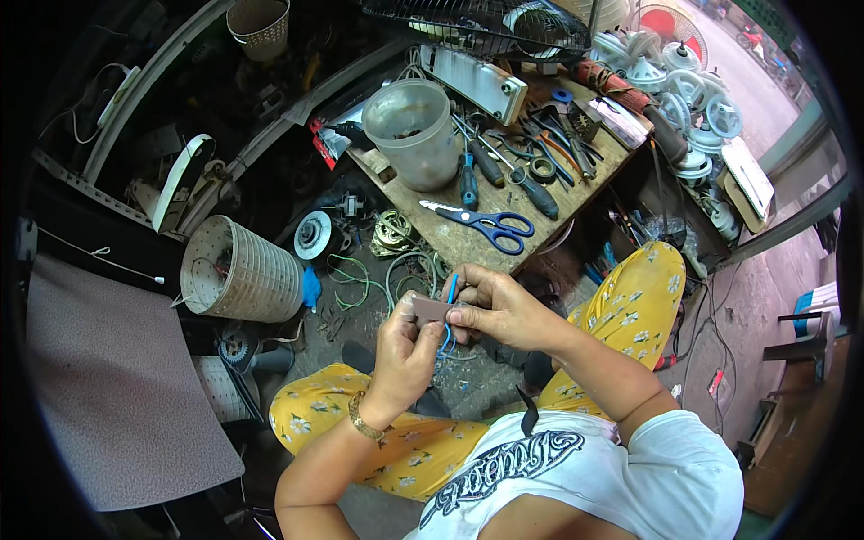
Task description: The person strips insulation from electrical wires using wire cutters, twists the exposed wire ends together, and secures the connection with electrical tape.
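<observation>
A small flat brownish-grey rectangular block [430, 310] is gripped between the thumb and fingers of my left hand [407, 354], above my lap. Close against its right end, my right hand [500, 307] pinches a blue wire [453, 286] between thumb and fingers. Part of the wire sticks up above the fingers, and thin blue loops hang below them. Where the wire meets the block is hidden by my fingertips. Beyond my hands, blue-handled scissors [486, 227] lie partly open on the worn wooden table [441, 236].
The table also bears a cloudy plastic bucket [409, 112], several screwdrivers [538, 195], pliers and a tape roll [543, 168]. A ribbed basket [256, 274] and motor parts [393, 232] stand on the floor at left. White plastic wheels [688, 90] are piled far right.
</observation>
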Available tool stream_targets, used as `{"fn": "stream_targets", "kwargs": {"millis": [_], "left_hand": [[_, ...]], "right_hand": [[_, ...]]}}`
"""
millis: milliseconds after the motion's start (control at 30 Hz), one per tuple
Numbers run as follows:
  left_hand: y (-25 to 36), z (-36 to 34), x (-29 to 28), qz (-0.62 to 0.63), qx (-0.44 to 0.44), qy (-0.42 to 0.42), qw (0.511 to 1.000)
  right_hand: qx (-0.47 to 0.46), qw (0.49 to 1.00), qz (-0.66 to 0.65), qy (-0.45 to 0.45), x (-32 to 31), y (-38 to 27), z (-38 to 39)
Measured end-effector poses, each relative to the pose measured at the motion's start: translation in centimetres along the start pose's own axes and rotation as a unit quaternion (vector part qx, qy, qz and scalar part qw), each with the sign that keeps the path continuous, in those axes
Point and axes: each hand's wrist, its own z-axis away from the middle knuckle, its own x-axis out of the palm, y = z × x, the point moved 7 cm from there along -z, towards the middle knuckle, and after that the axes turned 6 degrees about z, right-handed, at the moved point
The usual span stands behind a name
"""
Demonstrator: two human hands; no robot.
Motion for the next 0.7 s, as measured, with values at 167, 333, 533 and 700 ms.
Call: {"fn": "stream_targets", "kwargs": {"millis": [167,333,533,700], "left_hand": [[0.3,0.1,0.2,-0.027,-0.011,0.001,1.000],[0.2,0.0,0.2,-0.023,-0.023,0.019,0.999],[-0.1,0.3,-0.3,-0.048,-0.025,0.030,0.998],[-0.9,0.8,-0.3,-0.059,-0.059,0.032,0.996]], "right_hand": [[0.005,1.000,0.011,0.001,-0.3,0.1,0.0],[0.015,1.000,0.008,0.010,-0.8,0.8,0.2],[0.011,1.000,0.011,0.021,-1.6,0.6,0.0],[-0.004,0.990,0.008,0.142,-5.4,-1.9,0.5]]}}
